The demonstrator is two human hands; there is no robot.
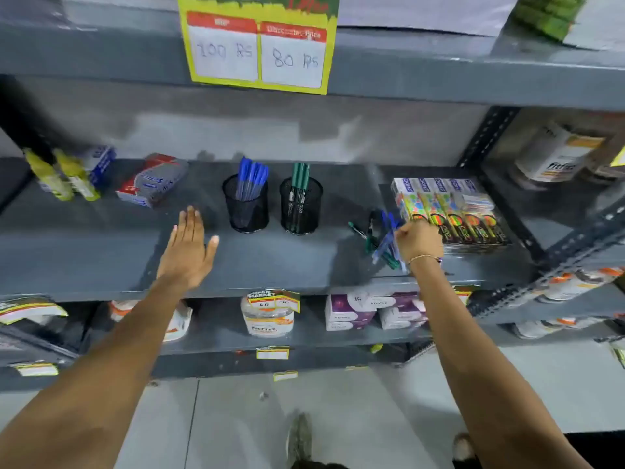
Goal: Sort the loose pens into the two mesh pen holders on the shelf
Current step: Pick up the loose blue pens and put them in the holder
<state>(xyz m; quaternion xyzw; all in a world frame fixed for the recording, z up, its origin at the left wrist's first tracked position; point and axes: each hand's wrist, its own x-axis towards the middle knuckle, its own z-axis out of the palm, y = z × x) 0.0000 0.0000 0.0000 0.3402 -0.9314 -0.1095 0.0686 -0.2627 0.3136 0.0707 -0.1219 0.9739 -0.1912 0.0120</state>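
Head view: loose pens (378, 240) heaped near shelf (101, 258) front edge, right of two holders (248, 208). Right hand (419, 240) curled into pile, grip on pen unclear. Left hand (189, 248) flat, spread, empty. Pens likely light, stiff, slick, prone to roll; pinch mid-barrel.

Dim, flat overhead light – the grey shelf (270, 265) reads dull, with soft shadows pooled beside both holders (248, 206) and under the right hand (419, 240). That hand and the loose pens (385, 238) smear with motion blur. Price card (258, 45) writing is soft; wide-angle bending bows the shelf edges – corners go mushy
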